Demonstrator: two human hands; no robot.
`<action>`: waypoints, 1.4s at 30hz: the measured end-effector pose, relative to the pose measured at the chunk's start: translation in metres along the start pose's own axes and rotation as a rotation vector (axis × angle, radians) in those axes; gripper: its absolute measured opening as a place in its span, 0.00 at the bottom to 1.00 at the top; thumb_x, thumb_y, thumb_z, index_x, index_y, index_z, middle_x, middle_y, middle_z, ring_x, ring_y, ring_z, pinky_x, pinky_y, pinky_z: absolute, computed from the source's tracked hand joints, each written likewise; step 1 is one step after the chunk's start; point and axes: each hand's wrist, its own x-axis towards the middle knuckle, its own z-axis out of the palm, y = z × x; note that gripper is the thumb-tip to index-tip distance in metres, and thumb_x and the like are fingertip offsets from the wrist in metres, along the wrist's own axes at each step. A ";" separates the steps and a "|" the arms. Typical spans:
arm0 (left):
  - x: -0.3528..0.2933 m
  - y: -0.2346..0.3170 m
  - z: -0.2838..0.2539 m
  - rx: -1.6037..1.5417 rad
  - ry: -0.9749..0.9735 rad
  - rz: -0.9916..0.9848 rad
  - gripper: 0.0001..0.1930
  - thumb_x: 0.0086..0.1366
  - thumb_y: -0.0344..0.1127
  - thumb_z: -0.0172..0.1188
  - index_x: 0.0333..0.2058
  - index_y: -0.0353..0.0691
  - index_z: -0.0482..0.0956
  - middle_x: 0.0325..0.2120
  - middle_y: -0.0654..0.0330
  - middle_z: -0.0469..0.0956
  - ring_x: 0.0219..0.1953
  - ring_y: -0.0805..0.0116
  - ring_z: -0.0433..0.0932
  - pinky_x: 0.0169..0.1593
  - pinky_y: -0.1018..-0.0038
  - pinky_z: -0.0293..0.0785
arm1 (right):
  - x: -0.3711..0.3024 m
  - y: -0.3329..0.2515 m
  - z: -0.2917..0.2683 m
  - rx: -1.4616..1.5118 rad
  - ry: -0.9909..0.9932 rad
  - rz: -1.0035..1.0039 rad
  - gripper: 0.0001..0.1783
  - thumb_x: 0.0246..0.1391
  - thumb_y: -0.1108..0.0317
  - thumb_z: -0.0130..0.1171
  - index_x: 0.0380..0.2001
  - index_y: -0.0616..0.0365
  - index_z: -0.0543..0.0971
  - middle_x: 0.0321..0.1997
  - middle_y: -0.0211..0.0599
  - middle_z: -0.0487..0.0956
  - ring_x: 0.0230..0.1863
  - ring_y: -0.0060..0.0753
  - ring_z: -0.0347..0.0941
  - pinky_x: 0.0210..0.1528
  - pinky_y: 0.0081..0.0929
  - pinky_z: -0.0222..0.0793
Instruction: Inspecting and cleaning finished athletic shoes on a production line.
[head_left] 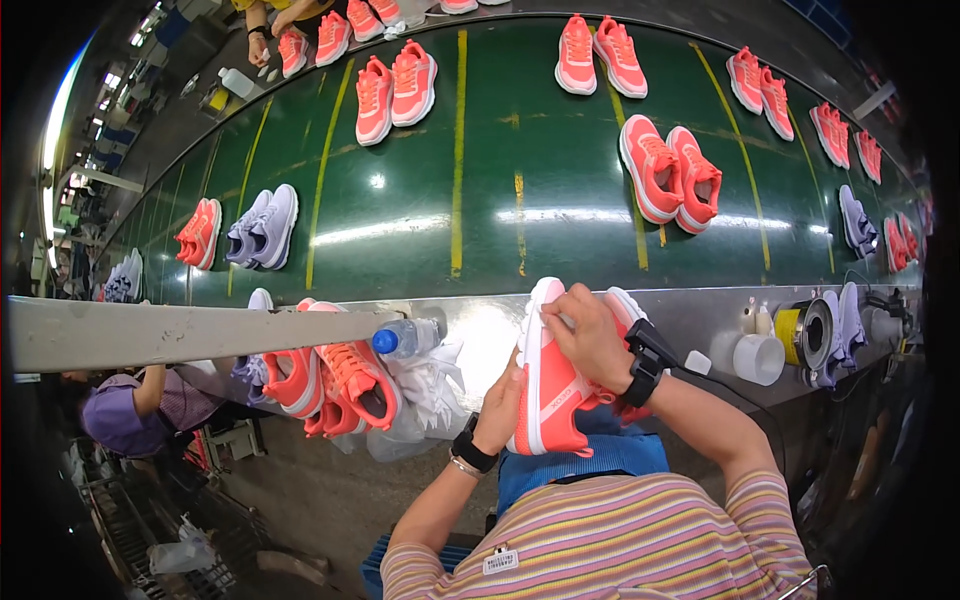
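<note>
A coral sneaker with a white sole is tilted up in front of me, its toe pointing away. My left hand grips it along the sole edge near the heel. My right hand is closed in a pinch against the side of the toe. Whatever may be between those fingertips is too small to tell. Behind the right hand a second coral sneaker shows in part; the hand and wrist hide the rest of it.
Ahead runs a green conveyor belt with pairs of coral and lavender sneakers. On the metal ledge stand a water bottle, crumpled white paper, a white cup and a yellow tin. A metal bar juts in at left; other people sit nearby.
</note>
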 end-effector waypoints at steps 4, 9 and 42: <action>-0.001 -0.008 -0.001 0.173 0.035 0.109 0.25 0.70 0.39 0.35 0.60 0.32 0.50 0.55 0.53 0.62 0.55 0.70 0.62 0.58 0.76 0.56 | -0.007 -0.004 0.002 -0.059 -0.005 -0.108 0.04 0.46 0.74 0.56 0.27 0.62 0.77 0.27 0.40 0.69 0.29 0.39 0.68 0.31 0.30 0.62; -0.002 -0.007 0.004 0.229 0.070 0.129 0.25 0.69 0.38 0.37 0.61 0.35 0.49 0.53 0.50 0.65 0.54 0.69 0.64 0.56 0.76 0.59 | -0.014 -0.004 0.006 -0.046 -0.021 -0.244 0.04 0.46 0.74 0.58 0.28 0.61 0.77 0.25 0.39 0.70 0.29 0.37 0.68 0.31 0.29 0.63; 0.057 0.016 -0.004 -0.710 0.241 -0.057 0.23 0.69 0.48 0.35 0.53 0.37 0.63 0.48 0.55 0.70 0.49 0.61 0.71 0.53 0.68 0.67 | -0.090 -0.020 -0.018 -0.281 -0.245 -0.394 0.07 0.40 0.72 0.59 0.27 0.55 0.75 0.25 0.33 0.68 0.31 0.36 0.64 0.35 0.32 0.55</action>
